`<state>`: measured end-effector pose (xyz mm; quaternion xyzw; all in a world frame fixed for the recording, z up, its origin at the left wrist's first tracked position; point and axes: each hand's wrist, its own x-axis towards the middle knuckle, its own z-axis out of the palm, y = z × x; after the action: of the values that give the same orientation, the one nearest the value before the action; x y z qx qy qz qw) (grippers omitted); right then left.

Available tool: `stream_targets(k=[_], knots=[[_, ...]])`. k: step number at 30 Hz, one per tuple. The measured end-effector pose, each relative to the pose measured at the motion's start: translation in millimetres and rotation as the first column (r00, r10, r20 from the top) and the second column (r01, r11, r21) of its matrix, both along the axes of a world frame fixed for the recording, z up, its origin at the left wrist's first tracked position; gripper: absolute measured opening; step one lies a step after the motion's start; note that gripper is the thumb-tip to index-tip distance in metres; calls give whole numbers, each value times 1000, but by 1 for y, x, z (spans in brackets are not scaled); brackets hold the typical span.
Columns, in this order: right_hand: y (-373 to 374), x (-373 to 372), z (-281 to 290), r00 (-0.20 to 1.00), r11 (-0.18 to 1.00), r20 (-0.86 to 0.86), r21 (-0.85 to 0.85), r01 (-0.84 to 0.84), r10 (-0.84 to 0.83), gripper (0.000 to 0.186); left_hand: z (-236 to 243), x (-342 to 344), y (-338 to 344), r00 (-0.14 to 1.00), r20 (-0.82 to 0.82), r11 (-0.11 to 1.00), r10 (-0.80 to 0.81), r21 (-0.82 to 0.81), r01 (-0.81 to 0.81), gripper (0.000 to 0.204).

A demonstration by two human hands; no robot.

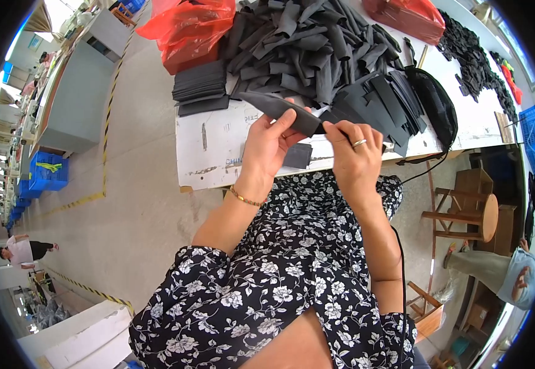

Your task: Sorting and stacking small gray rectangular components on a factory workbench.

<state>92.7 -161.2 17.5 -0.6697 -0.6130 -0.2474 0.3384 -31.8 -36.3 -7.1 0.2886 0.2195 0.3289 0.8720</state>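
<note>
My left hand [271, 138] grips a folded black fabric piece [304, 120] between thumb and fingers, just above the table's near edge. The piece tapers to a point toward the upper left. At its right end my right hand [354, 147] is closed, with a ring on one finger. A slim dark tool [385, 148] shows at the outer side of that fist; the fingers cover most of it, so its kind is unclear. Below the hands, a small flat stack of black pieces [298, 156] lies at the table edge.
On the white table [203, 144] lie a large heap of black strips [316, 46], a neat black stack [200, 86], fanned black sheets [378, 107] and a black pouch [434, 104]. Red plastic bags [187, 31] stand behind. A wooden stool [488, 216] and another person [495, 270] are right.
</note>
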Motion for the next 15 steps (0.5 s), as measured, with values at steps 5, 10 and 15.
stream_targets(k=[5,10,15], knots=[[3,-16,-11,985,1000,-174,-25,-4,0,56,10,6,-19,986,48,977,161,135,-166,39],[1,-42,-6,912,991,-391,-1,-133,122,60,5,15,-2,971,228,961,-71,278,5,33],[-3,-29,-17,864,978,-477,-40,-204,160,44,1,20,-18,962,255,963,-95,269,24,30]])
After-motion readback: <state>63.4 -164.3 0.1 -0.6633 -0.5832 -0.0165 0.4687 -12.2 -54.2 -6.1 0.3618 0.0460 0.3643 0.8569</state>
